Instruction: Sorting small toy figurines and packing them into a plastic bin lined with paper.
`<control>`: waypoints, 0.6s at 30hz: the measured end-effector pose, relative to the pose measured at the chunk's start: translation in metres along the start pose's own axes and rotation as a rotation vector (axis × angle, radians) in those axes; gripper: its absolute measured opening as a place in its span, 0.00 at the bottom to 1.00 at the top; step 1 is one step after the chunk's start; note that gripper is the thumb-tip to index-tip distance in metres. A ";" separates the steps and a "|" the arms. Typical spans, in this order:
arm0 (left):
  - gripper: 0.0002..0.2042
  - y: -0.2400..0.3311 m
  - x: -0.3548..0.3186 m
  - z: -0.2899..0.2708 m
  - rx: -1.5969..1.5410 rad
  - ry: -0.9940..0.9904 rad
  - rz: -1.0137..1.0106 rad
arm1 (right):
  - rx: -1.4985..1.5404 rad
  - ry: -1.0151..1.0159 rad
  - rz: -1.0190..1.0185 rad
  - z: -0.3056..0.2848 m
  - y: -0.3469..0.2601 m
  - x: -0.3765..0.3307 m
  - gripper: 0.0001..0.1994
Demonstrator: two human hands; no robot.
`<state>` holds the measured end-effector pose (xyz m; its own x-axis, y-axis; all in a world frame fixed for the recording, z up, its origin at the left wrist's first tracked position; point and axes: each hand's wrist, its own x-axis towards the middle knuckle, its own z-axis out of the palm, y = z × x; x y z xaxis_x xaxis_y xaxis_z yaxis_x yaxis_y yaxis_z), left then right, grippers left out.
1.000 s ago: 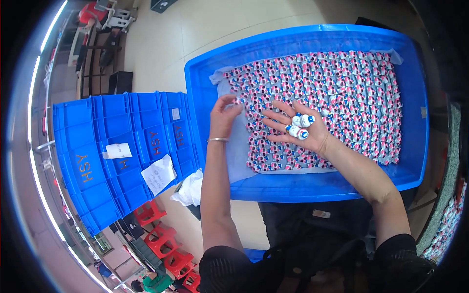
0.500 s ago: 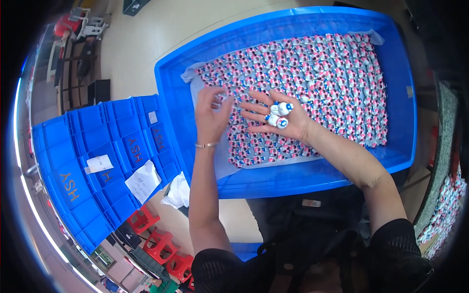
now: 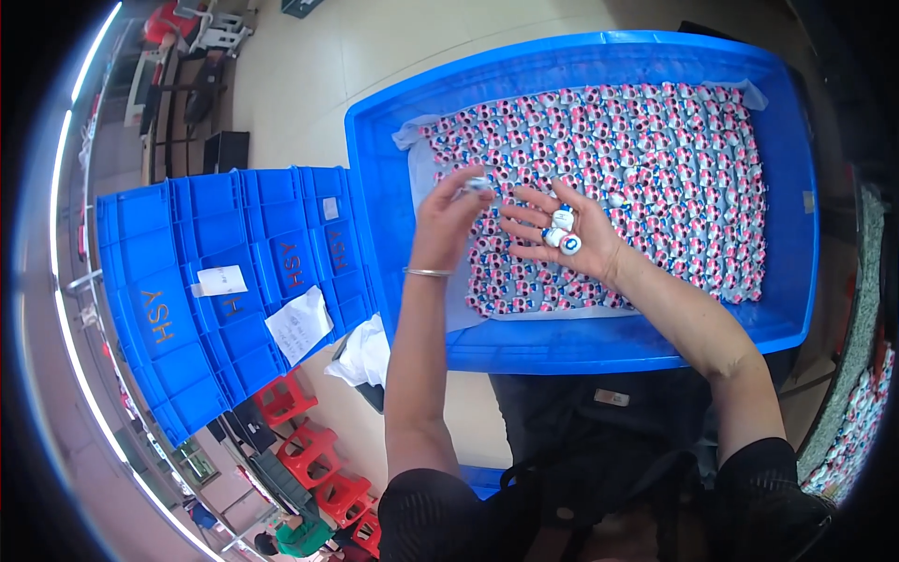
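Observation:
My right hand (image 3: pixel 585 239) lies palm up over the bin's contents, fingers spread and stretched out. On its palm and finger bases rest a few small white-and-blue toy figures (image 3: pixel 563 219). Just to its left, my left hand (image 3: pixel 448 220) pinches a similar small figure (image 3: pixel 477 184) between thumb and fingertips; it is blurred by motion. Below both hands, a large blue plastic bin (image 3: pixel 581 348) holds dense rows of small pink, white and blue figures (image 3: pixel 655 178) with dark round spots. A pale liner sheet (image 3: pixel 423 159) shows along the rows' edge.
Blue crates (image 3: pixel 206 272) with paper labels stand against the bin's left side. White crumpled plastic (image 3: pixel 363 354) lies near its lower left corner. Red stools (image 3: pixel 309 451) and a person in green (image 3: pixel 304 536) are at lower left. More figures (image 3: pixel 857 421) lie at far right.
One figure has left my right palm, and my left hand now has a figure at its raised fingertips. The whole view has shifted, so the bin sits further right and slightly lower.

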<state>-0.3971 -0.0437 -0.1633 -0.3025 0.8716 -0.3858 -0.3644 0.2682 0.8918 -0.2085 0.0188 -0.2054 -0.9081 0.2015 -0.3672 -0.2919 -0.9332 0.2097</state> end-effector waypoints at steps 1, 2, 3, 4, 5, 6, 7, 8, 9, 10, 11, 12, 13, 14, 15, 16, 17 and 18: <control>0.14 -0.009 0.004 -0.023 0.006 -0.001 0.000 | -0.006 0.012 0.003 0.001 0.001 -0.001 0.26; 0.15 -0.018 0.007 -0.048 0.252 0.080 0.039 | -0.012 0.024 0.011 0.001 0.002 0.001 0.26; 0.17 -0.019 0.009 -0.058 0.496 0.157 0.075 | -0.020 0.030 0.011 0.002 0.003 0.001 0.26; 0.17 -0.022 0.012 -0.065 0.499 0.155 0.073 | -0.017 0.029 0.010 0.003 0.002 0.001 0.26; 0.16 -0.021 0.015 -0.067 0.883 0.206 0.168 | -0.031 0.032 0.007 0.003 0.000 0.000 0.26; 0.14 -0.023 0.019 -0.067 1.267 0.252 0.264 | -0.046 0.036 0.004 0.003 -0.001 -0.001 0.27; 0.14 -0.025 0.022 -0.066 1.264 0.248 0.261 | -0.048 0.032 0.008 0.001 -0.001 -0.001 0.27; 0.12 -0.025 0.026 -0.064 1.327 0.271 0.218 | -0.047 0.037 0.006 -0.001 -0.002 -0.002 0.27; 0.11 -0.027 0.030 -0.062 1.388 0.294 0.174 | -0.042 0.018 0.012 -0.001 -0.002 -0.002 0.26; 0.11 -0.028 0.035 -0.062 1.384 0.290 0.171 | -0.038 0.000 0.019 -0.002 -0.002 -0.002 0.26; 0.10 -0.030 0.040 -0.065 1.429 0.256 0.156 | -0.054 0.010 0.018 -0.002 -0.001 -0.002 0.27; 0.10 -0.030 0.042 -0.073 1.478 0.228 0.138 | -0.054 0.013 0.024 -0.001 0.001 0.000 0.27; 0.11 -0.033 0.044 -0.086 1.539 0.239 0.259 | -0.062 -0.006 0.033 0.001 0.003 0.002 0.27; 0.11 -0.032 0.043 -0.082 1.532 0.226 0.255 | -0.068 -0.015 0.026 0.000 0.002 0.002 0.27; 0.11 -0.031 0.039 -0.078 1.540 0.282 0.346 | -0.083 -0.013 0.022 0.000 0.001 0.001 0.27; 0.12 -0.029 0.033 -0.075 1.547 0.341 0.436 | -0.080 -0.005 0.019 0.000 0.002 0.002 0.27; 0.13 -0.022 0.027 -0.061 1.478 0.367 0.407 | -0.081 0.004 0.019 -0.001 0.001 0.003 0.27; 0.13 -0.011 0.018 -0.036 1.354 0.285 0.426 | -0.080 0.017 0.010 -0.004 -0.003 0.001 0.27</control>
<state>-0.4301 -0.0462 -0.1886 -0.3940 0.9163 0.0723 0.8447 0.3299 0.4215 -0.2077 0.0207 -0.2098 -0.9054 0.1877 -0.3809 -0.2574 -0.9560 0.1408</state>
